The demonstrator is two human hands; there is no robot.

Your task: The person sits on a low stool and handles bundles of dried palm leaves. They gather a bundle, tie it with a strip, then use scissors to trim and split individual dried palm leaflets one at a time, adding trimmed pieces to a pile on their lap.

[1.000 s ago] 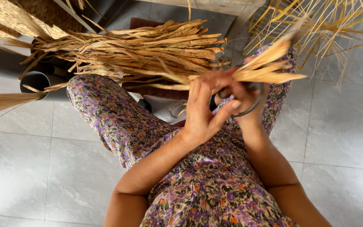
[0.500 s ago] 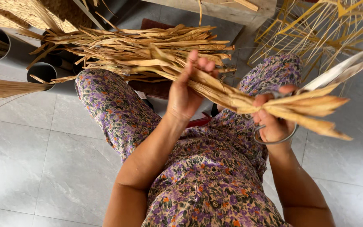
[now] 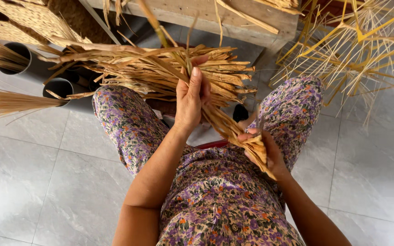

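1. The left hand (image 3: 192, 102) grips dried leaf strips (image 3: 224, 125) above the lap.
2. The right hand (image 3: 263, 152) clenches their lower ends, beside the heaped strip bundle (image 3: 137, 68).

The left hand (image 3: 192, 102) shows only its back, so its palm and how its fingers close on the dried leaf strips (image 3: 224, 127) cannot be seen. The right hand (image 3: 265, 152) is largely covered by the strip ends bunched in it; its fingertips are hidden. A small dark object (image 3: 240, 112) between the knees is too covered to identify. The wooden desk (image 3: 233, 20) is cut off by the top edge, the woven basket (image 3: 28, 18) by the top-left corner, and the yellow stick frame (image 3: 365, 50) by the right edge. The two grey tubes (image 3: 58, 86) hide their contents in shadow.
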